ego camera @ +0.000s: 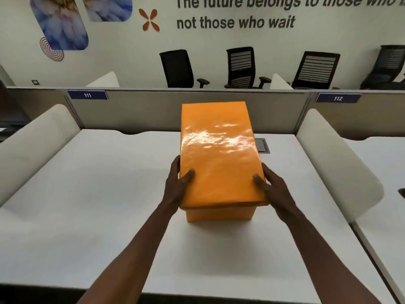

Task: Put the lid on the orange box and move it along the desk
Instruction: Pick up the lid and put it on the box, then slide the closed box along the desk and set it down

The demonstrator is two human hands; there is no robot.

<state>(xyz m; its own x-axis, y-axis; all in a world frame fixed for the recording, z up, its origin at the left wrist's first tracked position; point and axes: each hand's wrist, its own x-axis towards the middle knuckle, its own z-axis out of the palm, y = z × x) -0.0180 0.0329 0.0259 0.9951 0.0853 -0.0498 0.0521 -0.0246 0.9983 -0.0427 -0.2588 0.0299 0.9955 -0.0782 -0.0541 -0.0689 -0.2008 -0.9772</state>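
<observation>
A glossy orange rectangular lid [219, 154] sat on the orange cardboard box [219, 213], mid-desk on the white desk [87, 205]. The left hand [178, 183] and right hand [270, 183] clasped the lid's near side edges, thumbs on top.

Glossy smooth orange lid [219, 154], matt white desk [87, 194], dark mesh-backed chairs [241, 66]

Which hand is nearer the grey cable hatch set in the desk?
Right. The right hand grips the lid's right edge, just below and near the hatch. The left hand grips the lid's left edge, across the box from it.
</observation>
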